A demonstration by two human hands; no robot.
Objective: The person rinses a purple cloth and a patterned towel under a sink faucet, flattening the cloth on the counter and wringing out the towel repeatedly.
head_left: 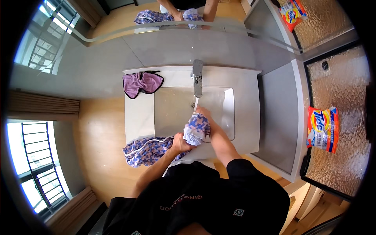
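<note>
bright daylight from left windows | sharp centre | fisheye-bent, dark rim

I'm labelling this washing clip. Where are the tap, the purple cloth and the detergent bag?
tap (197, 78), head view, on its metal spout.
purple cloth (141, 83), head view, on its middle fold.
detergent bag (323, 129), head view, on its orange front.

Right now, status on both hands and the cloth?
Left hand and right hand both grip the patterned garment over the sink, under the faucet. Purple cloth clear, on the counter.
</note>
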